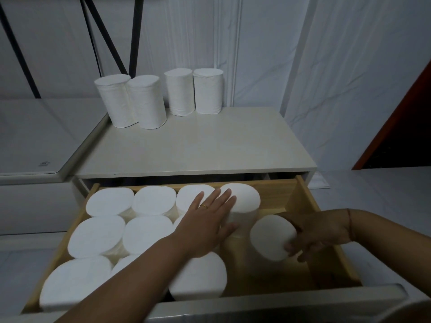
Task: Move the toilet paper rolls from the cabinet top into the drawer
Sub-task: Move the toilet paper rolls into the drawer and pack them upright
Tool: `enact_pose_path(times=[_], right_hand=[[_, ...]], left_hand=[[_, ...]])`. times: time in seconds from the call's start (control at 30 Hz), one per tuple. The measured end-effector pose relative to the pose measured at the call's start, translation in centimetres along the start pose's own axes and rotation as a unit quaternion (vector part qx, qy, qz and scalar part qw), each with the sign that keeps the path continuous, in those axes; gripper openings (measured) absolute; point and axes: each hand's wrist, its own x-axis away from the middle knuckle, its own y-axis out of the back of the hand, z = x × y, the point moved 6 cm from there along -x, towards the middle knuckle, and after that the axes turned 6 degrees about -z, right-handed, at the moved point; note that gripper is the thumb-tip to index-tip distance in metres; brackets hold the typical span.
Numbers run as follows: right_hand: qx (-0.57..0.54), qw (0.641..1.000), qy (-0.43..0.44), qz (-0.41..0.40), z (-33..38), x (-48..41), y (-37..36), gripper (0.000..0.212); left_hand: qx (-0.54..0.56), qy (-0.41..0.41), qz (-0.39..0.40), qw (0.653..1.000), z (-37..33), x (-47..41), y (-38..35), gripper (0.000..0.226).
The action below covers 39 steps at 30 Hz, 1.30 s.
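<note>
Several white toilet paper rolls (151, 102) stand upright at the back of the cream cabinet top (198, 145). Below it the wooden drawer (303, 194) is pulled out and holds several upright rolls (98, 236) in rows. My left hand (207, 222) lies flat, fingers spread, against a back-row roll (245, 197) in the drawer. My right hand (319, 234) grips a roll (272, 236) from its right side, inside the drawer's right part, slightly tilted.
The drawer's right side shows bare wood beside and in front of the held roll. A white drawer front (279, 304) runs along the near edge. White draped sheets (349, 89) cover the wall and floor. A low white surface (35, 145) adjoins the cabinet's left.
</note>
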Motion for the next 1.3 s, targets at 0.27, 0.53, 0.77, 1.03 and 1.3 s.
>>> enact_pose_path(times=[0.27,0.53,0.77,1.03,1.3], right_hand=[[-0.236,0.972,-0.011,-0.015,-1.9,-2.5,-1.8,0.063],[-0.362,0.932,-0.004,-0.036,-1.1,-3.8,-4.1,0.063],[-0.45,0.892,0.011,-0.044,0.8,-4.4,-5.3,0.071],[-0.423,0.905,0.025,-0.016,1.5,-6.3,-6.1,0.064],[-0.137,0.982,0.015,-0.127,1.0,-6.1,-4.0,0.077]], left_hand=[[0.01,0.01,-0.007,1.0,0.4,0.4,0.2,0.063],[0.013,0.004,-0.019,1.0,0.7,0.5,0.0,0.059],[0.018,0.011,-0.027,0.999,1.0,0.5,-0.2,0.063],[0.007,0.019,-0.023,1.0,0.9,0.4,-0.1,0.062],[0.019,0.026,-0.017,0.999,1.0,0.3,0.1,0.063]])
